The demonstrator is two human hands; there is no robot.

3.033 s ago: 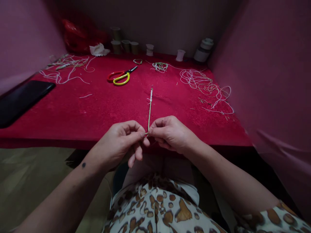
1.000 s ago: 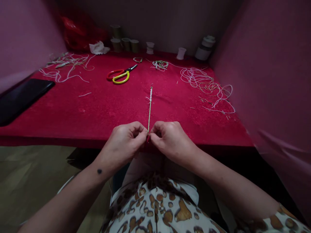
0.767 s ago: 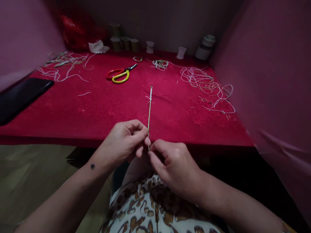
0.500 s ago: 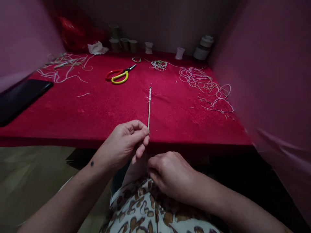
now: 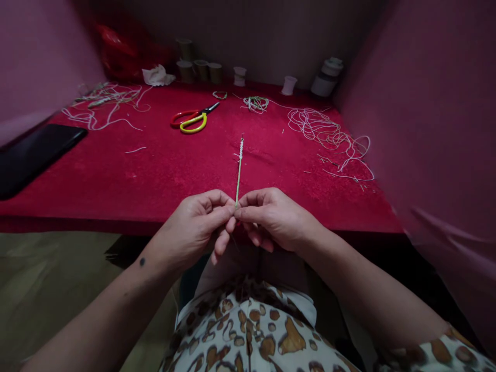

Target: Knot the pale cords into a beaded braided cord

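A thin braided cord (image 5: 239, 173), white and knotted at its far part and pale green nearer me, stretches straight over the red cloth from a small fixing point. My left hand (image 5: 205, 219) pinches its near end between thumb and forefinger. Opposite it, my right hand (image 5: 269, 217) pinches at the same end, its fingertips meeting those of the left. A fine dark thread seems to hang beneath the fingers. The fingertips hide the cord's very end.
Scissors (image 5: 194, 120) with red and yellow handles lie beyond the hands. Loose cord piles rest at left (image 5: 108, 103) and right (image 5: 321, 126), with a coiled bracelet (image 5: 256, 103) between. A phone (image 5: 39, 155) lies at left. Thread spools (image 5: 200, 71) and a white bottle (image 5: 327, 77) stand behind.
My right hand has risen from above the lap to the cord's near end and now pinches there beside the left hand. The left hand keeps its hold.
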